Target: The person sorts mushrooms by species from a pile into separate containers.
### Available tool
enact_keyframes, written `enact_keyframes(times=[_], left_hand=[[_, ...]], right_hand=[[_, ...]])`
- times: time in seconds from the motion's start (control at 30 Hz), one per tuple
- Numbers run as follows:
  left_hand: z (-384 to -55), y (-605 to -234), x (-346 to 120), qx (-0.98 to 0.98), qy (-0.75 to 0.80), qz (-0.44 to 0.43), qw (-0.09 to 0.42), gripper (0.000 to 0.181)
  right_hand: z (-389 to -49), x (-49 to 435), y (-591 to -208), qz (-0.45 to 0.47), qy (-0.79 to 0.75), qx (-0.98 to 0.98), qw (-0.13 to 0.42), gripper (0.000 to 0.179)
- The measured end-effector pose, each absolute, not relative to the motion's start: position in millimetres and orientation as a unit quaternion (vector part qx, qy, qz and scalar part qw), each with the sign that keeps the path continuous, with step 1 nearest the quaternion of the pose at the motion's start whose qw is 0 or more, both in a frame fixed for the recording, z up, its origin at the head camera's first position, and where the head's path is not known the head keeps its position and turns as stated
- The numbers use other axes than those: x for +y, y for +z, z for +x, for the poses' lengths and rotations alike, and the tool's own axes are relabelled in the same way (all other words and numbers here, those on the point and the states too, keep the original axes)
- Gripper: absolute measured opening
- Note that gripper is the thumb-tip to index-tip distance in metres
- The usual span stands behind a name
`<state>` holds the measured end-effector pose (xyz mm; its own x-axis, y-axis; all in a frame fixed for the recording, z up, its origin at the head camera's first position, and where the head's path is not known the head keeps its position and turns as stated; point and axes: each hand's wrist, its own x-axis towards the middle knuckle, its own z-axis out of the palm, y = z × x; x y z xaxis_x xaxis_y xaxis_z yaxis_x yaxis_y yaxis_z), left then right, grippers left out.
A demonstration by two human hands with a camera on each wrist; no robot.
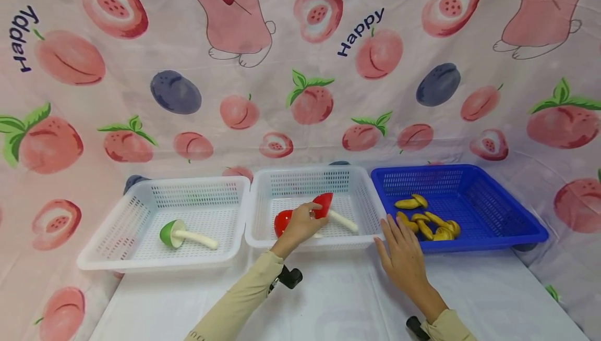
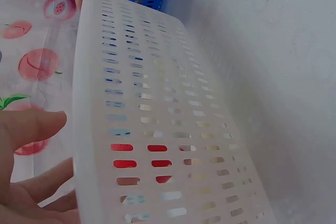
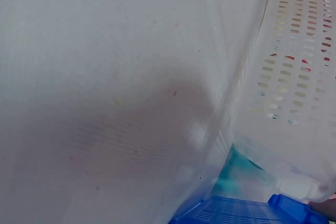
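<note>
My left hand point(image 1: 302, 223) reaches over the front rim of the middle white basket point(image 1: 366, 195). Its thumb and fingers point(image 2: 44, 182) are spread above the rim in the left wrist view, and from the head they overlap a red-capped toy mushroom point(image 1: 324, 201) with a white stem. Another red mushroom point(image 1: 282, 222) lies beside that hand, partly covered by it. At the join of the middle basket and the blue basket point(image 1: 497, 195), my right hand point(image 1: 404, 255) rests with straight fingers on the front rims. Only a fingertip's edge shows in the right wrist view.
On the left, a second white basket point(image 1: 141, 226) holds a green-capped mushroom point(image 1: 180, 235). Several yellow-brown toy mushrooms point(image 1: 434, 221) lie in the blue basket. The three baskets stand in a row on a white tabletop point(image 1: 338, 299), against a fruit-printed cloth point(image 1: 281, 85).
</note>
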<state>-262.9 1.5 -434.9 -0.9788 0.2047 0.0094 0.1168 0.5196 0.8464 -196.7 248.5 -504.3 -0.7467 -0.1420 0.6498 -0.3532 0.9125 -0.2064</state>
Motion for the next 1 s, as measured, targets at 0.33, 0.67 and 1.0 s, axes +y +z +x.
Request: enact_keyframes(times=[0.33, 0.67, 1.0], left_hand=[[-255.9, -435.3, -7.5, 0.866, 0.485, 0.106, 0.055, 0.041], [-237.1, -433.2, -27.5, 0.874, 0.46, 0.157, 0.005, 0.035], [-202.5, -423.7, -52.4, 0.895, 0.38, 0.21, -0.098, 0.036]], right_hand=[[-197.6, 248.4, -498.7, 0.135, 0.169, -0.926, 0.309, 0.051], [-194.0, 255.3, -479.5, 0.137, 0.217, -0.942, 0.217, 0.053], [-173.7, 268.5, -460.3, 0.129, 0.233, -0.951, 0.154, 0.058]])
